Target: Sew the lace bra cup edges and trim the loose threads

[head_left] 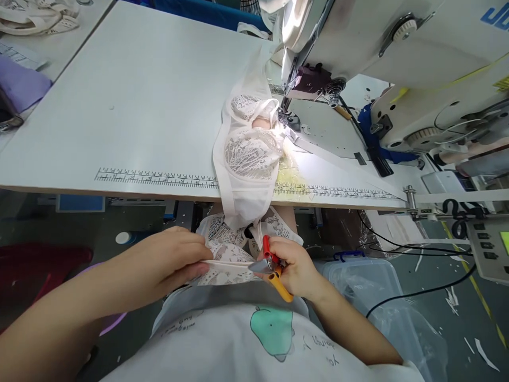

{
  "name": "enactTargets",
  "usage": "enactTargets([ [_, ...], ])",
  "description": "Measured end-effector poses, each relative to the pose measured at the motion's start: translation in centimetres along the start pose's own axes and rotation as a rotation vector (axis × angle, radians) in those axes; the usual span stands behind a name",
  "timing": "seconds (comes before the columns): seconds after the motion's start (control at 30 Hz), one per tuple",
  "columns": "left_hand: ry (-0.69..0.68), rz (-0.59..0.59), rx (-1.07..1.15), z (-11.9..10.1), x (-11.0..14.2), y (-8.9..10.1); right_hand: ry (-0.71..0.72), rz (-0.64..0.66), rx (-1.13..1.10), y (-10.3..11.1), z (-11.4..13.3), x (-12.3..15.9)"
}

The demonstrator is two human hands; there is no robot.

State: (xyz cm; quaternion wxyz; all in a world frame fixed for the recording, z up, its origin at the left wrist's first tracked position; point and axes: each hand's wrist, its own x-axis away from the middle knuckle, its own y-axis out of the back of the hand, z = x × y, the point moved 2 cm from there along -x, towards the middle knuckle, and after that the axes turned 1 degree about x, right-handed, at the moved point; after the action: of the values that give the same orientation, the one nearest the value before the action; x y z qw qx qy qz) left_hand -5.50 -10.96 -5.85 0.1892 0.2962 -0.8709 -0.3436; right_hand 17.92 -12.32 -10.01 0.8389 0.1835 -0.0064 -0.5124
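In my lap lies a white lace bra (228,253), with a narrow band along its near edge. My left hand (185,257) pinches that edge between thumb and fingers. Small scissors (271,268) with one red and one orange handle are in my right hand (296,265); their blades point left and lie against the band. Some right-hand fingers are hidden behind the scissors and lace. Another white lace bra (252,146) lies on the table, one edge under the sewing machine's needle area, its lower part hanging over the front edge.
The sewing machine (338,48) stands at the right, its lamp lit. A printed ruler (159,178) runs along the front of the white table (151,95). Purple cloth (22,82) lies at the far left. A clear plastic bin (366,276) stands below, right of my lap.
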Motion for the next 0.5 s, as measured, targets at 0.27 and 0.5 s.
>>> enactTargets([
  [0.27, 0.153, -0.227, 0.452, 0.4, 1.4, 0.3, 0.103, -0.045, -0.026, 0.1, 0.3, 0.6],
  [0.5, 0.170, -0.460, 0.689, -1.5, -0.2, -0.8, 0.068, -0.136, -0.031, -1.3, -0.8, 2.4],
])
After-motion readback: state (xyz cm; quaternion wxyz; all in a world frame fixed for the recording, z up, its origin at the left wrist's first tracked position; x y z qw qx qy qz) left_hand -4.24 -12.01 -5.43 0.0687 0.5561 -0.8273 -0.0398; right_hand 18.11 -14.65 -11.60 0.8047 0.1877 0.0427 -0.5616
